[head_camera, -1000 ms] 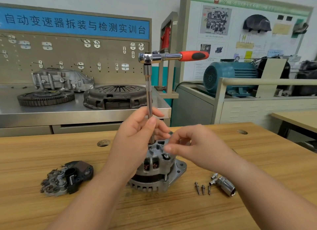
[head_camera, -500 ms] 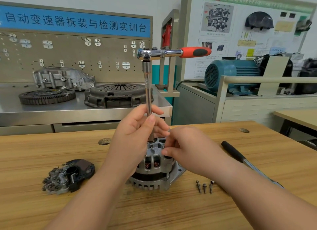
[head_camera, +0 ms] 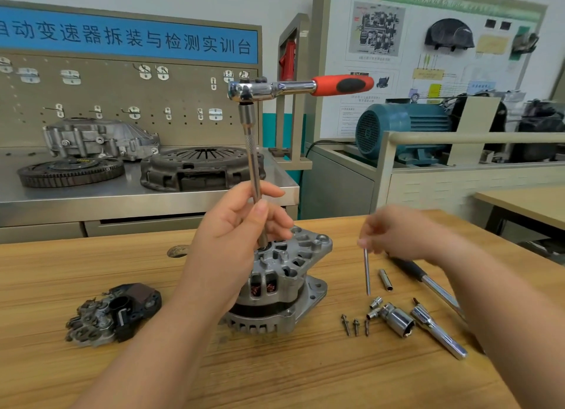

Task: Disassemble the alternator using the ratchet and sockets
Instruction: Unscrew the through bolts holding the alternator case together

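Gripping extension bar [head_camera: 252,158] atop alternator [head_camera: 284,286]: left hand [head_camera: 232,240] | right hand [head_camera: 403,234] pinches long bolt [head_camera: 366,271] beside it

One head-worn camera looks forward and down, close over the wooden table [head_camera: 91,372].

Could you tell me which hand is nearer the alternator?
Left. The left hand grips the extension bar just above the alternator; the right hand holds a long bolt to its right.
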The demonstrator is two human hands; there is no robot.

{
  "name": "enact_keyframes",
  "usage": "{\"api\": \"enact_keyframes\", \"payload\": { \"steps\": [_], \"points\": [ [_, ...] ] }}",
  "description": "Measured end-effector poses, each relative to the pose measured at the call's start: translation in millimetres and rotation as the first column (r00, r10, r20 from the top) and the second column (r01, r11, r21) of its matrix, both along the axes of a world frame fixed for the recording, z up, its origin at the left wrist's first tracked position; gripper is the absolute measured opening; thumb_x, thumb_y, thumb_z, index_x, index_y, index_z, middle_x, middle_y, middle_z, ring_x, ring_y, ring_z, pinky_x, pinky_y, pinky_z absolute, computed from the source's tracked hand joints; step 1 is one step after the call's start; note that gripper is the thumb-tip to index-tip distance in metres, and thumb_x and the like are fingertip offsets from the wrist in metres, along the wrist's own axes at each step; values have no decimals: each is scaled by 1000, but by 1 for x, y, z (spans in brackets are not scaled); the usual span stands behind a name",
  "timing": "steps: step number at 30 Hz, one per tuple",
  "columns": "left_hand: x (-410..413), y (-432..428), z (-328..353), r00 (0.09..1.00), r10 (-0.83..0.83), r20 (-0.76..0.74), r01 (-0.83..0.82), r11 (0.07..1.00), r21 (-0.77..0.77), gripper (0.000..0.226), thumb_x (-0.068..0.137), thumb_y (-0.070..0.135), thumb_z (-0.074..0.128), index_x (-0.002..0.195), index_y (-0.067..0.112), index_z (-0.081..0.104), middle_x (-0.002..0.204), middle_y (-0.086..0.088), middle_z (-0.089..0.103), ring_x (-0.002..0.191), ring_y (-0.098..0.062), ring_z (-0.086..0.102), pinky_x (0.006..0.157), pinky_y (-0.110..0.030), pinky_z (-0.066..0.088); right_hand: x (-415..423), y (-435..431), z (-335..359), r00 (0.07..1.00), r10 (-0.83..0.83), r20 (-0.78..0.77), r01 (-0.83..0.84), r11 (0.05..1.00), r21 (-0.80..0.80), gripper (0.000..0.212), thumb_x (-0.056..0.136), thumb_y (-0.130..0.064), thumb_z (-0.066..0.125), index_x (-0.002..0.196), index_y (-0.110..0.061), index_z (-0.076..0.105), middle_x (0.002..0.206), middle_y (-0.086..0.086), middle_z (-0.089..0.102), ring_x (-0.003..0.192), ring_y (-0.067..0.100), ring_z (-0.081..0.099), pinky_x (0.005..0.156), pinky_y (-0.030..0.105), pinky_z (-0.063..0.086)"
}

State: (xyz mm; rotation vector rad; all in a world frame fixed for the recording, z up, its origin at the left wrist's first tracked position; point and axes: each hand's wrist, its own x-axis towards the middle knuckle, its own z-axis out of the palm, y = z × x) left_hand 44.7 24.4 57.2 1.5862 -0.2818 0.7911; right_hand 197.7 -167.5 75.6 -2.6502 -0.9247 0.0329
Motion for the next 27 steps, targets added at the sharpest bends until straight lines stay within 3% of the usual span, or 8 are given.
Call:
{"api": "enact_keyframes", "payload": {
  "steps": [3,11,15,18,20,23,25,27],
  "points": [
    [0,-1,-2,1000,-10,-7,10,1000,8,35,98,15,42,91,37,68,73,4,65,68,-12,60,68,-23,50,25,1,-41,995,-71,-75,57,984,-168,15,94,-31,61,80,-25,61,79,-11,64,76,2,58,65,19,42],
    [-3,0,0,1000,-19,-13,19,999,-26,47,102,5,36,97,38,68,70,4,62,64,-10,52,69,-23,46,67,0,-78,940,-326,-99,299,928,-222,34,98,-37,55,107,-5,63,95,3,66,87,17,59,74,26,48],
    [-3,2,1,999,-36,-30,34,998,-46,50,102,3,35,96,40,68,69,3,62,63,-9,51,70,-26,44,72,-2,-84,928,-364,-77,320,887,-331,27,96,-39,58,84,-15,58,76,-3,60,65,10,54,53,21,41],
    [-2,4,0,998,-38,-59,36,999,-31,50,102,2,36,91,40,68,70,4,62,64,-9,51,68,-21,47,69,2,-79,936,-350,-37,316,883,-346,28,95,-41,57,88,-14,62,88,-1,66,74,12,58,62,22,46],
    [-1,4,0,996,-44,-78,42,999,-27,50,101,3,37,89,40,68,70,4,62,64,-8,51,67,-19,48,61,7,-68,956,-293,-6,285,933,-218,28,96,-39,57,106,-14,66,101,1,68,85,14,59,74,25,50],
    [-2,6,1,994,-58,-92,54,998,-44,50,100,3,38,88,40,68,70,4,63,64,-8,52,69,-23,47,27,22,-34,996,-78,40,68,974,216,26,93,-34,60,118,-26,62,98,-11,64,82,3,58,71,19,48],
    [-2,8,3,993,-70,-97,63,996,-67,49,100,3,39,86,40,69,70,3,63,64,-9,53,72,-29,45,-7,33,-8,985,168,38,-162,838,521,38,86,-38,66,122,-38,55,93,-12,65,83,1,61,73,22,50],
    [-3,10,4,991,-91,-101,83,993,-84,47,100,3,40,88,37,69,70,2,63,64,-10,53,74,-30,44,-43,46,13,907,419,35,-316,625,714,52,78,-46,69,124,-48,47,101,-12,67,92,0,64,85,25,53]
  ]
}}
